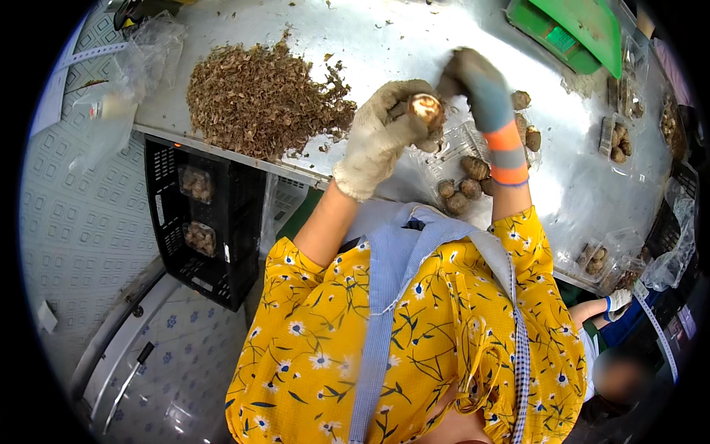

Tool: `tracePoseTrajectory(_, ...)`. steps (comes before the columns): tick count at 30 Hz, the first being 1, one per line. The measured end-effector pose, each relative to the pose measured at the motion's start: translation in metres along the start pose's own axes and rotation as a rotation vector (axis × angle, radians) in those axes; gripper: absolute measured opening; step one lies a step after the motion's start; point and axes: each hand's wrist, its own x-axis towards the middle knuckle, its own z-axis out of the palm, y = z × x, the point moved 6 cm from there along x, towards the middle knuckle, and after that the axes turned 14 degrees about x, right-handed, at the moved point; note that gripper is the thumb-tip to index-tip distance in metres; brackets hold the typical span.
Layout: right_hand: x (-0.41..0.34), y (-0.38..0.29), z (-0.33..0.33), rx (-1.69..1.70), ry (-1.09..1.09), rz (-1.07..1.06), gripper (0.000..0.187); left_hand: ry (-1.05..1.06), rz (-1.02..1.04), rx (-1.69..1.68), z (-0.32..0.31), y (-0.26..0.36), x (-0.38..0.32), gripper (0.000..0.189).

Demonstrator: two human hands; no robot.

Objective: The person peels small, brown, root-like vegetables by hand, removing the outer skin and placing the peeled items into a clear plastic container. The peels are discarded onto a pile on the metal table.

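Observation:
My left hand, in a soiled off-white work glove, is closed around a brown taro-like corm whose pale cut face shows. Close beside it, my right hand, in a dirty grey glove with an orange-striped cuff, is blurred; whether it holds anything cannot be told. Below the hands, on the metal table, lies a clear plastic clamshell tray with several brown corms in and around it. More corms lie to the right of my right wrist.
A heap of brown peelings covers the left of the table. A green plastic scale-like object stands at the back right. Filled clear packs sit at the right. A black crate holds packs below the left edge. A co-worker's gloved hand shows lower right.

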Motion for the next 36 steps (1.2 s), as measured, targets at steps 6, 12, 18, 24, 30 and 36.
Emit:
tracePoseTrajectory(6,-0.013,-0.017,0.018,-0.117,-0.209,-0.318,0.034,-0.082,-0.042,-0.088,-0.007,-0.016,-0.009,0.064)
tracePoseTrajectory(12,-0.059,-0.019,0.031,0.340,-0.003,-0.056,0.026,-0.084,-0.071,-0.226,-0.003,-0.026,-0.015,0.042)
tracePoseTrajectory(18,-0.069,-0.020,0.022,0.163,0.144,-0.052,0.020,0.046,-0.017,-0.002,-0.012,-0.024,-0.016,0.043)
tracePoseTrajectory(24,-0.056,-0.046,0.027,-0.182,0.021,-0.247,0.037,0.318,-0.077,0.088,-0.040,-0.024,-0.009,0.047)
tracePoseTrajectory(30,-0.064,-0.030,0.043,-0.064,-0.206,-0.163,0.066,0.228,-0.182,0.165,-0.018,-0.034,-0.009,0.056)
tracePoseTrajectory(36,-0.082,-0.016,0.011,-0.111,-0.029,-0.104,0.050,-0.120,-0.118,0.285,0.009,-0.036,-0.010,0.060)
